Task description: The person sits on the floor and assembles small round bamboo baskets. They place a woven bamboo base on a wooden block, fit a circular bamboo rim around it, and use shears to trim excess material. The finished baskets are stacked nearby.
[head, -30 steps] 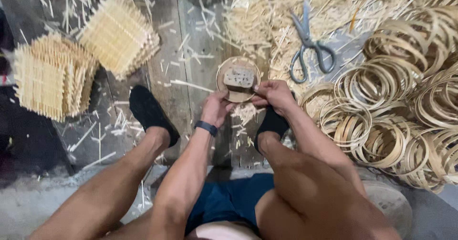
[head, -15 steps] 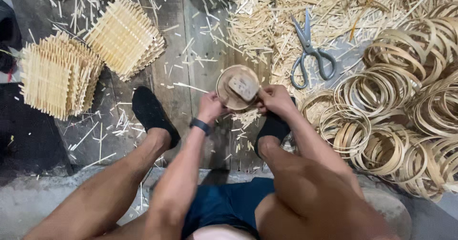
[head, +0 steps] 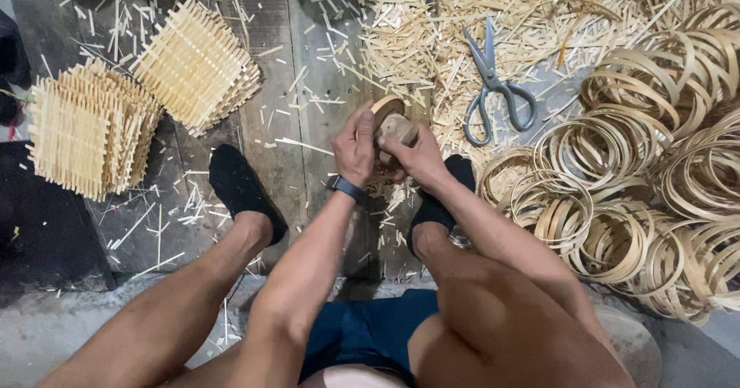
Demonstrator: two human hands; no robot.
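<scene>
Near the frame centre, the left hand [head: 354, 147] and the right hand [head: 414, 155] both have their fingers clamped on one small round bamboo piece [head: 391, 122], held over the wooden floor [head: 289, 87]; it looks unfinished, still being worked; at the right lies a big pile of bamboo rings [head: 640, 180], too many to count; upper left, two stacks of woven squares [head: 196, 64]; upper centre-right, one pair of scissors [head: 493, 87].

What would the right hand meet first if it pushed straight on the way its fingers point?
The right hand points up-left, at the small round bamboo hoop piece it already grips. Right behind that is the left hand; depth is hard to judge.
</scene>
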